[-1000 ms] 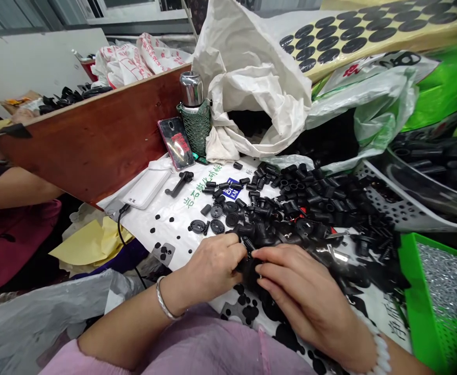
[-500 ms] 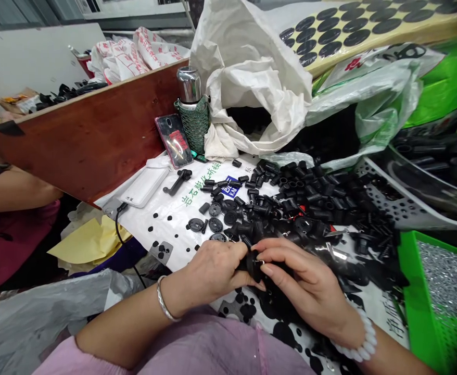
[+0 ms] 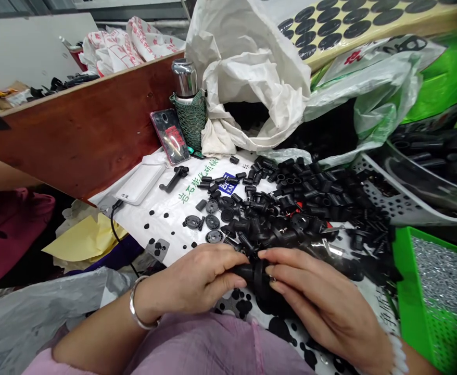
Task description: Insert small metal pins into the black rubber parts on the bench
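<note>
My left hand [image 3: 197, 278] and my right hand [image 3: 314, 299] meet low in the middle, both closed on one small black plastic part [image 3: 254, 273] held between the fingertips. The part looks like a short tube with a round flange. Just beyond the fingers lies a big heap of similar black plastic parts [image 3: 302, 203] on a white printed plastic sheet [image 3: 166, 208]. A few flat round black discs [image 3: 207, 223] lie to the left of the heap.
A brown wooden board [image 3: 80, 130] walls off the left. Against it lean a phone [image 3: 169, 136] and a steel flask [image 3: 187, 101]. A white power bank [image 3: 142, 182] lies nearby. Open white bags [image 3: 248, 78] stand behind; a green bin of screws [image 3: 435, 291] sits right. Another person's arm [image 3: 2, 174] is at far left.
Both hands stayed together on the black part and turned it between the fingers; the view shifted slightly so the hands sit a little lower and to the right.
</note>
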A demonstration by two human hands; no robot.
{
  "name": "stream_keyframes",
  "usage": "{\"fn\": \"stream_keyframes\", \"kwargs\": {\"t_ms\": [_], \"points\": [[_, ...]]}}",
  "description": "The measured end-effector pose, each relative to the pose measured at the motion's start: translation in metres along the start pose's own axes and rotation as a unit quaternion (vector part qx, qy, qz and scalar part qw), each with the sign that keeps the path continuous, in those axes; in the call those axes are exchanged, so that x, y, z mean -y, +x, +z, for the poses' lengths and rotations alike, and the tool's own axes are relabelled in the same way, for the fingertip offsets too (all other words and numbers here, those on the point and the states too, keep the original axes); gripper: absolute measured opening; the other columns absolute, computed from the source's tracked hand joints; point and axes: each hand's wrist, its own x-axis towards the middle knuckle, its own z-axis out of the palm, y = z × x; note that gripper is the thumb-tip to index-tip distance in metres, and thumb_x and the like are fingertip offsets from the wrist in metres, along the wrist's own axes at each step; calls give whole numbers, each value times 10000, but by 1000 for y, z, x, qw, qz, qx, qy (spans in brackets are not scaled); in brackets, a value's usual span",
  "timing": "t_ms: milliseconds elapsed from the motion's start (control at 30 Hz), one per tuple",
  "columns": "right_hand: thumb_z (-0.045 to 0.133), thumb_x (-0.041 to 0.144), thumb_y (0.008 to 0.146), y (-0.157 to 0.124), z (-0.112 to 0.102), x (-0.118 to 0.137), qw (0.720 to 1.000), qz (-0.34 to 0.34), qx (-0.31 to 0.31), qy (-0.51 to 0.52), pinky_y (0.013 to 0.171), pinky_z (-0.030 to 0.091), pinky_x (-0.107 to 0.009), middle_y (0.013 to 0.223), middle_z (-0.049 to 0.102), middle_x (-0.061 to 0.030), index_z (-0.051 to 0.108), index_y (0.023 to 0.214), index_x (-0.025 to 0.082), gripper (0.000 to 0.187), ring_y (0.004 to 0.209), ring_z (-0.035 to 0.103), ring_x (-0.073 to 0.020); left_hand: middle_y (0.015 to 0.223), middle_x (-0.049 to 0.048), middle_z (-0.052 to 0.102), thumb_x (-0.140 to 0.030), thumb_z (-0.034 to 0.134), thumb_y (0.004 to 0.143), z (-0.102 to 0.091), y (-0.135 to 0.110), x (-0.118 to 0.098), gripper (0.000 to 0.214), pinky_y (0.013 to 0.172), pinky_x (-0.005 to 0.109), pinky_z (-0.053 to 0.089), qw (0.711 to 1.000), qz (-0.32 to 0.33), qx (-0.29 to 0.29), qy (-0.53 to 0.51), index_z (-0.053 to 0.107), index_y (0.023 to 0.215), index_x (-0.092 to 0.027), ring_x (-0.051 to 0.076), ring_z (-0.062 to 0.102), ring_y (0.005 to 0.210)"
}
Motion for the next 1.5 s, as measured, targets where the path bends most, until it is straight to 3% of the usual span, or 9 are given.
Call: {"fn": "stream_keyframes", "kwargs": {"t_ms": [167, 367, 533, 667, 933, 1033, 1133, 1367, 1500], "points": [[513, 51, 802, 1, -8, 1, 998, 24, 17, 64, 777, 526, -193, 1030, 627, -84, 565, 970, 152, 202, 922, 612, -124, 732, 15, 524, -245, 481, 869, -3, 2, 0, 216, 576, 192, 411, 975, -40, 52, -210, 591, 982, -98, 94, 497, 617], [513, 56, 799, -1, -13, 1, 999, 15, 23, 45, 765, 533, -181, 998, 647, -79, 576, 949, 156, 191, 902, 629, -126, 632, -19, 501, -387, 556, 812, 5, 3, 9, 306, 460, 162, 382, 889, -141, 116, -420, 593, 922, -105, 62, 480, 494], [484, 71, 805, -3, -15, 2, 996, -47, 59, -48, 825, 534, -259, 1051, 647, -110, 591, 1000, 146, 235, 980, 614, -173, 623, -34, 497, -479, 595, 763, 13, 4, 16, 398, 447, 149, 396, 865, -162, 130, -456, 600, 923, -115, 47, 479, 473], [481, 63, 804, -6, -13, 0, 996, -38, 72, -22, 807, 537, -234, 1068, 638, -118, 591, 979, 143, 221, 994, 607, -164, 585, -36, 493, -517, 610, 734, 14, 4, 18, 441, 427, 153, 384, 832, -136, 144, -518, 609, 897, -108, 44, 449, 443], [459, 50, 800, -10, -4, 5, 997, -38, 53, -39, 841, 526, -250, 1054, 647, -114, 595, 990, 137, 249, 1016, 598, -171, 618, -18, 478, -340, 524, 840, 12, 1, 18, 262, 458, 161, 366, 922, -99, 132, -349, 605, 947, -114, 67, 454, 508], [456, 58, 808, -9, -6, 8, 993, -60, 72, -67, 880, 508, -297, 1063, 644, -117, 598, 993, 129, 243, 1059, 572, -191, 624, -19, 484, -388, 554, 813, 15, 1, 19, 305, 446, 161, 377, 898, -129, 136, -399, 599, 926, -108, 63, 463, 488], [461, 82, 820, -6, -8, 8, 996, -26, 63, -54, 775, 548, -230, 1007, 659, -118, 591, 945, 134, 188, 945, 628, -159, 618, -29, 496, -453, 591, 773, 18, 2, 19, 369, 437, 156, 383, 866, -149, 133, -459, 595, 914, -111, 55, 472, 470], [514, 237, 845, -13, -14, 5, 992, -15, 88, -91, 874, 512, -293, 1082, 633, -116, 449, 1240, 125, 416, 995, 607, -196, 616, -38, 509, -530, 625, 709, 19, 3, 19, 452, 457, 149, 416, 837, -160, 117, -510, 596, 884, -114, 41, 486, 466], [500, 244, 861, -15, -15, 7, 983, -40, 122, -128, 877, 507, -298, 1133, 605, -125, 458, 1245, 117, 407, 1045, 576, -204, 608, -40, 496, -530, 628, 707, 21, 3, 19, 451, 467, 152, 420, 833, -163, 131, -512, 587, 875, -113, 43, 475, 471]]}}
